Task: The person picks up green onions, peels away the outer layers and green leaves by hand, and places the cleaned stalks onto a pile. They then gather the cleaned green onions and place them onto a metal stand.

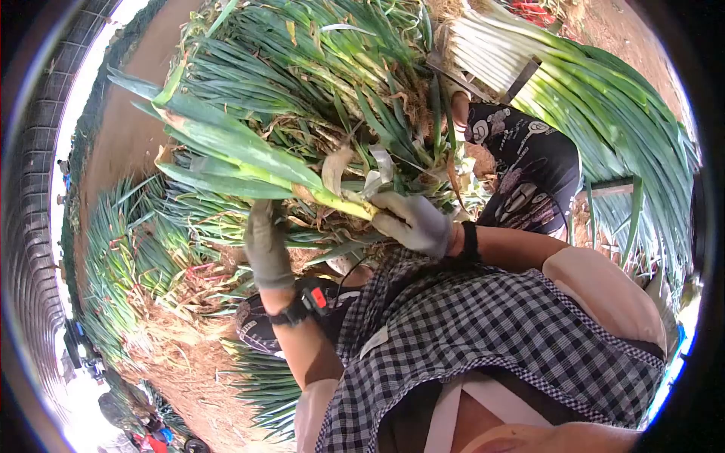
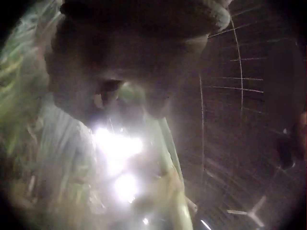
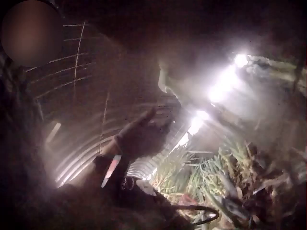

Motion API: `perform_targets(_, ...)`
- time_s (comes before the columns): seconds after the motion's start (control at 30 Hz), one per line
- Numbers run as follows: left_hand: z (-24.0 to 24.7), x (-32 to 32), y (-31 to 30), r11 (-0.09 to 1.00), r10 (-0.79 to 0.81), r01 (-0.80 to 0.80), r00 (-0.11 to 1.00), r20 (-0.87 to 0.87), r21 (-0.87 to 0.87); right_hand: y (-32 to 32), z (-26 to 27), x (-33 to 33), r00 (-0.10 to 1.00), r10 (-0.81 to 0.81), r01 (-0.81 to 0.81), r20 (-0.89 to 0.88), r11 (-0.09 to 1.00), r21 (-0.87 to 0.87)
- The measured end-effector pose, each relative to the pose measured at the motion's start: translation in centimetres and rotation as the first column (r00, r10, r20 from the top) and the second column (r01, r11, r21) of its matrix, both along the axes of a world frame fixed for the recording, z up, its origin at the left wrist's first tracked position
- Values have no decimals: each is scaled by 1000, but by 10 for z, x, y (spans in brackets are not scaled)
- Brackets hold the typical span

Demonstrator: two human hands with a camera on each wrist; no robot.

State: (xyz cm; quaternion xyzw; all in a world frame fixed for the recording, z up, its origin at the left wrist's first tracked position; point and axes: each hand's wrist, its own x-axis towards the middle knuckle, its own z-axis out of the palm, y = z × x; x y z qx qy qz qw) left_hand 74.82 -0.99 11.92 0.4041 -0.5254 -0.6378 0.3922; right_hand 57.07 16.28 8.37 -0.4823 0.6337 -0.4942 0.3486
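Pinching the base of one big green onion (image 1: 249,155), our right grip (image 1: 415,224) has the root end tucked out of sight under gloved fingertips. Our left grip (image 1: 268,249) comes up from below; the head view hides its fingers behind the leaves, but the dim wrist picture shows the glove curled about the stalk. So there's our onion, slung between both hands, leaves fanning out to the left over a heap of untrimmed onions (image 1: 279,57).

We'd call this the stripping stage, outer layers coming off. A pale curl of peel (image 1: 334,170) sits right by the stalk; whether it's attached, we can't tell. Next, we reckon, calls for a firm left hand and a downward pull by the right on any tired leaf.

Looking around the ground (image 1: 185,381): a second rooty heap (image 1: 128,260) lies along its left side, while a neat white-stalked bundle (image 1: 589,87) spreads at the far right, metal bars (image 1: 521,81) beside it. In our way? Patterned trousers (image 1: 529,155), one leg squarely between us and that bundle, plus scraps crowding the right grip.
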Motion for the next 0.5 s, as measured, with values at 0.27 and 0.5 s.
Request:
perform_targets(0.27, -46, -31, 13, 988, -127, 139, 981, -148, 71, -28, 13, -32, 910, -100, 70, -403, 994, -90)
perform_targets(0.5, -56, -38, 16, 981, -148, 167, 974, -172, 103, -85, 8, -25, 959, 281, -267, 37, 852, 451)
